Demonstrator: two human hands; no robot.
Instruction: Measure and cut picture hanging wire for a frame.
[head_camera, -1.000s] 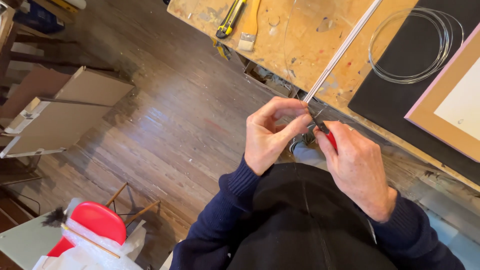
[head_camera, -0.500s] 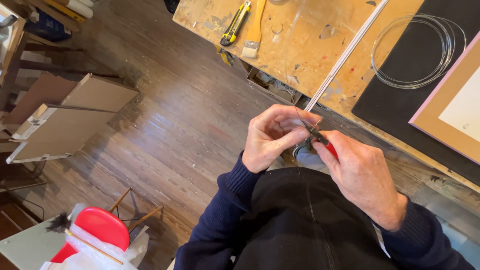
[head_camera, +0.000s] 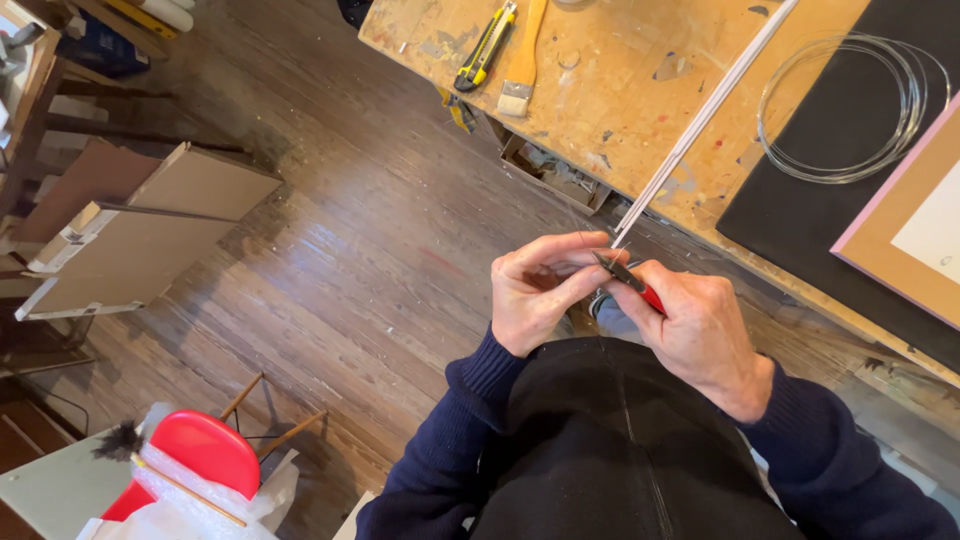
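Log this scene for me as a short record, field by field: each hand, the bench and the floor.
left hand: left hand pinches the near end of a long pale strip
right hand: right hand grips red-handled pliers at that end
bench: workbench with utility knife, paintbrush, wire coil, black board
floor: wooden floor, red chair

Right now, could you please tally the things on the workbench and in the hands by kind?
Pliers with red handles, in the right hand: 1
Long pale strip, its near end by the left hand: 1
Utility knife: 1
Paintbrush: 1
Wire coil: 1
Black board: 1
Framed sheet: 1
Total: 7
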